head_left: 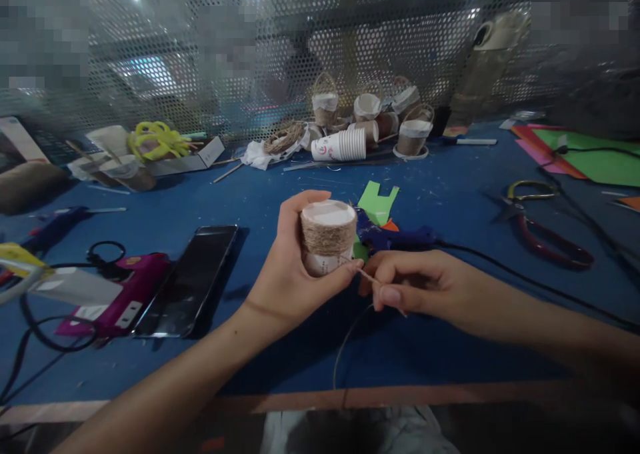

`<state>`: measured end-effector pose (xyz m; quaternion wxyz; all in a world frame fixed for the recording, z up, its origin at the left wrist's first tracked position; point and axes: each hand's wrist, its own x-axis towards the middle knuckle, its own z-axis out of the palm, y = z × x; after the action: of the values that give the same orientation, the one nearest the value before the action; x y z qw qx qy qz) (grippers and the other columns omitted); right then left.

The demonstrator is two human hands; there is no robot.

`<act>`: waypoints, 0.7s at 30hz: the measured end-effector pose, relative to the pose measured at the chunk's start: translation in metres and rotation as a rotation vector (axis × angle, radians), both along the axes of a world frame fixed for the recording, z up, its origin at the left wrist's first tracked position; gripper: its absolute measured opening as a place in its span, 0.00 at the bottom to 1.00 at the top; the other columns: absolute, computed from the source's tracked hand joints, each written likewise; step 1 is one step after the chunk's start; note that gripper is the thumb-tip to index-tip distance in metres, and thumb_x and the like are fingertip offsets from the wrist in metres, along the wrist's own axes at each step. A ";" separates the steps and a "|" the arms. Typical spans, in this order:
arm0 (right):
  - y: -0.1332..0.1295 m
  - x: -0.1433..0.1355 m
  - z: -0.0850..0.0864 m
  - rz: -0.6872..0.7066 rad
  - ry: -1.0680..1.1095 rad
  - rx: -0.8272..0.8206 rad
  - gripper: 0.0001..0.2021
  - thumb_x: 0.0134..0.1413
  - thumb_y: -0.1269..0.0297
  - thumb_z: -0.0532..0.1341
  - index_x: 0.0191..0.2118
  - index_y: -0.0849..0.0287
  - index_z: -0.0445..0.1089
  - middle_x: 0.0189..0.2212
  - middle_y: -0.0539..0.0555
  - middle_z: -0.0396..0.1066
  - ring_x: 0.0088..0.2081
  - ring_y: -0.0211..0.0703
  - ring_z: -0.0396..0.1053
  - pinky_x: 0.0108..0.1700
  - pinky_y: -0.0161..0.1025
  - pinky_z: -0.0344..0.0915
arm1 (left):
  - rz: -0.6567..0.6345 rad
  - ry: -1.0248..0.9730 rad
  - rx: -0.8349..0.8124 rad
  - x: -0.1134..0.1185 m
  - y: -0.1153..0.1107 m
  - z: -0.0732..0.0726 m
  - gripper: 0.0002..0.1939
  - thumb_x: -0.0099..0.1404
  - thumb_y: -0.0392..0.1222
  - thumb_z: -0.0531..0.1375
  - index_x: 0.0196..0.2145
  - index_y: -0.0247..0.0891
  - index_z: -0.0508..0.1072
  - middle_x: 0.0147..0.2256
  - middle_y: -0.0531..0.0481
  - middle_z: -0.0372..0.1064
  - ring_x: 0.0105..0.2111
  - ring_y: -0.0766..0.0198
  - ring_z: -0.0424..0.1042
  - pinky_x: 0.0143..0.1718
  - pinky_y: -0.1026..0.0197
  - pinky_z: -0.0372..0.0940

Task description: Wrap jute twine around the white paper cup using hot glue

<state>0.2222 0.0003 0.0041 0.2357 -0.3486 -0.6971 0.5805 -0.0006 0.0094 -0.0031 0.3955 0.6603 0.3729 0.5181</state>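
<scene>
My left hand [295, 267] is wrapped round a small paper cup [325, 265], held upside down with its closed base up. Brown twine is wound in close rows round the upper part of the cup, while printed white paper shows below it. Between the thumb and fingers of my right hand [415, 281] is a strand of twine [369, 277], drawn out from the cup's side. The strand's loose length hangs down over the table's front edge. Just behind the right hand lies a blue glue gun [400, 235], partly hidden by the cup and hand.
A phone [190, 281] and a magenta power strip [127, 291] lie on the left. Red-handled scissors [547, 237] and a black cable are on the right. Twine-wrapped cups [414, 138], stacked paper cups [340, 145] and a twine coil [285, 138] line the mesh wall.
</scene>
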 end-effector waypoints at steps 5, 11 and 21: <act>0.003 0.004 -0.001 -0.064 0.054 0.045 0.14 0.67 0.52 0.62 0.36 0.56 0.77 0.35 0.51 0.75 0.31 0.37 0.67 0.35 0.35 0.67 | -0.059 -0.037 -0.042 0.000 0.001 0.003 0.34 0.51 0.32 0.73 0.52 0.45 0.64 0.47 0.51 0.66 0.42 0.61 0.72 0.43 0.61 0.69; 0.004 0.005 -0.002 -0.125 0.050 0.100 0.13 0.66 0.53 0.64 0.37 0.55 0.79 0.34 0.51 0.77 0.32 0.38 0.69 0.35 0.35 0.68 | -0.142 -0.044 -0.126 -0.001 0.000 0.003 0.32 0.54 0.33 0.72 0.51 0.46 0.63 0.42 0.52 0.69 0.38 0.61 0.73 0.39 0.61 0.68; 0.003 0.004 0.000 -0.167 0.058 0.127 0.10 0.64 0.55 0.66 0.35 0.54 0.79 0.32 0.49 0.77 0.33 0.38 0.70 0.35 0.34 0.68 | -0.177 -0.050 -0.140 -0.001 0.000 0.004 0.30 0.55 0.34 0.73 0.50 0.45 0.63 0.42 0.52 0.69 0.37 0.64 0.72 0.38 0.63 0.68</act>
<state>0.2266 0.0035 0.0046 0.3249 -0.3729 -0.6938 0.5235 -0.0015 0.0095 0.0012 0.4939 0.6486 0.3383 0.4701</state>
